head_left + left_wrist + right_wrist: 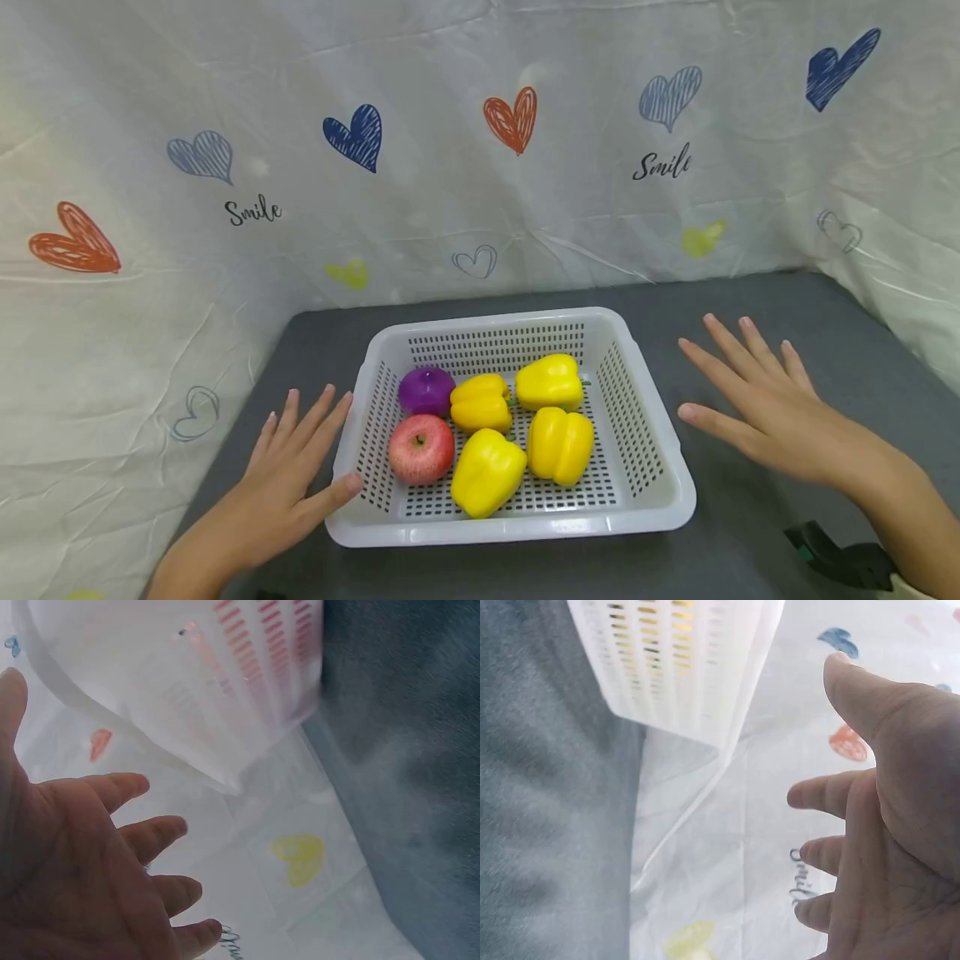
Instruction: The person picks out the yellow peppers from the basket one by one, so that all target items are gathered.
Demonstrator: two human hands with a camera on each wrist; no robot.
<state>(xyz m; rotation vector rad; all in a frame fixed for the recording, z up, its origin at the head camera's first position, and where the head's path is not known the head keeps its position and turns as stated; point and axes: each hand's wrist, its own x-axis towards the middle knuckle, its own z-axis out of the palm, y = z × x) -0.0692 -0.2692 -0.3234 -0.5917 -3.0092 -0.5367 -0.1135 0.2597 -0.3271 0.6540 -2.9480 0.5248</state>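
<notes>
A white plastic basket (510, 537) with slotted walls sits on the dark grey table. Inside it, on the left, a purple onion-like vegetable (426, 391) lies behind a red apple (422, 450). Several yellow bell peppers (489, 473) fill the middle and right of the basket. My left hand (281, 487), fingers spread and holding nothing, hovers beside the basket's left wall; its thumb overlaps the rim in the head view. To the right of the basket, my right hand (765, 408) is spread too, apart from the rim, with nothing in its fingers.
A pale curtain (420, 225) printed with hearts and the word Smile hangs behind the table and along both sides. The grey tabletop (750, 533) shows around the basket. A black strap (840, 554) is at my right wrist.
</notes>
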